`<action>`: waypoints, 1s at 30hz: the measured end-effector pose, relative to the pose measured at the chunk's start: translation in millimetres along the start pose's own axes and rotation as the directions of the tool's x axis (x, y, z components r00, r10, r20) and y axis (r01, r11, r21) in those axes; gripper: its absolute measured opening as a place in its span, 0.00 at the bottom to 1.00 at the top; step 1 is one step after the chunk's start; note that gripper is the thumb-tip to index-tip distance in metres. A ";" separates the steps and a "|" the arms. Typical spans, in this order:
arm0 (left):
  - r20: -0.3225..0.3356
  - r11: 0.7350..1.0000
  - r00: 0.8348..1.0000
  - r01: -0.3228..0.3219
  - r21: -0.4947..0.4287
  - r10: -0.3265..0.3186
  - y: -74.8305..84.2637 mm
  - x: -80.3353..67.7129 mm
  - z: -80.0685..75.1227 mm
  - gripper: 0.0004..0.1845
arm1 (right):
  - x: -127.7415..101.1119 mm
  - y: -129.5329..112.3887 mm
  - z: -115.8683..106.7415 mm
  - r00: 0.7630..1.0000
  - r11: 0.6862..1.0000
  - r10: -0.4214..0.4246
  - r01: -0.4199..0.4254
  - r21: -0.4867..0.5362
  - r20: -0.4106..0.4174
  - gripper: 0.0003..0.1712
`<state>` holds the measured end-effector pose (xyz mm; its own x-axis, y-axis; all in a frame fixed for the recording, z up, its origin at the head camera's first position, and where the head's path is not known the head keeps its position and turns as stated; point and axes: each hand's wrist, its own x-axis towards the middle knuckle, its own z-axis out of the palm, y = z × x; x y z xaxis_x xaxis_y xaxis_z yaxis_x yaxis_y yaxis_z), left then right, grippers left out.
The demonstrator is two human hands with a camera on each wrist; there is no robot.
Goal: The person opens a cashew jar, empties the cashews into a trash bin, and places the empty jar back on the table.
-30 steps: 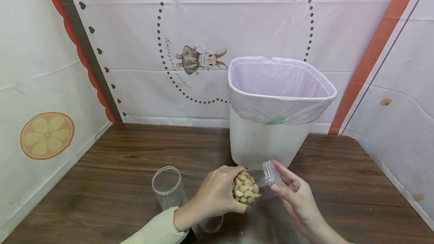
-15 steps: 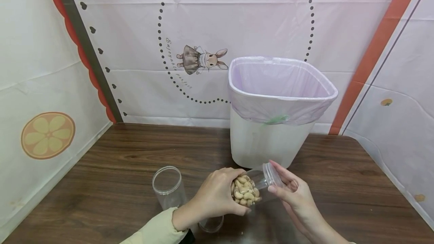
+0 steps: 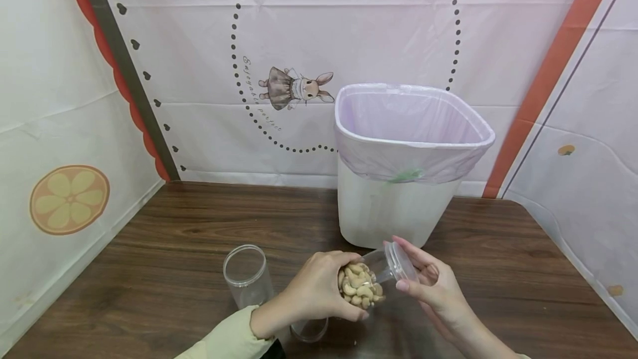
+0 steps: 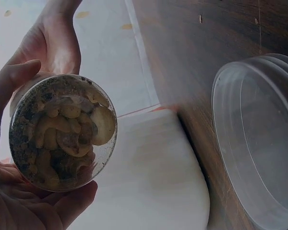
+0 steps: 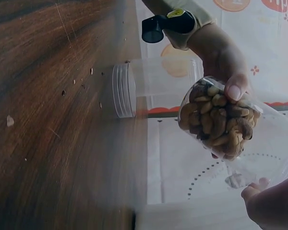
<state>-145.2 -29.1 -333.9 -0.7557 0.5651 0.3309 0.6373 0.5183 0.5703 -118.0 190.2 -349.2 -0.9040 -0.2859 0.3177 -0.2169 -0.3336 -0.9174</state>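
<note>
My left hand (image 3: 319, 287) grips the cashew jar (image 3: 366, 281) tilted above the table (image 3: 174, 248) while my right hand (image 3: 431, 287) pinches its lid (image 3: 401, 262), which has sunk slightly and looks partly unscrewed.

Behind the left hand (image 3: 314, 292), hidden: base of the nut jar (image 3: 371, 278). Below that hand, mostly covered: a small clear lid (image 3: 310, 330). Cut off by the frame beside the right hand (image 5: 273, 203): palm and wrist.
</note>
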 end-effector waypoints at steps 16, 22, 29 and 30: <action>0.071 0.996 0.997 0.033 -0.080 -0.027 -0.3 -1.7 -2.6 0.38 | 5.5 -2.9 -3.9 0.969 0.992 -0.123 0.122 0.018 0.212 0.35; 0.098 0.993 0.995 0.031 -0.112 -0.020 -1.4 -1.4 -2.7 0.37 | 6.7 -2.0 -5.5 0.955 0.988 -0.157 0.155 0.026 0.253 0.36; 0.074 0.996 0.997 0.024 -0.087 -0.018 -1.0 -1.8 -2.8 0.37 | 7.6 -2.2 -7.9 0.945 0.988 -0.153 0.150 0.032 0.289 0.38; 0.069 0.997 0.997 0.023 -0.075 -0.018 -1.0 -1.9 -2.7 0.37 | 7.1 -1.6 -8.5 0.947 0.989 -0.145 0.139 0.039 0.287 0.38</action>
<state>-144.8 -32.5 -333.1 -0.7551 0.5985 0.2677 0.6063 0.4820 0.6325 -127.2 196.3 -347.6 -0.7187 -0.4807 0.5023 -0.3261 -0.4050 -0.8542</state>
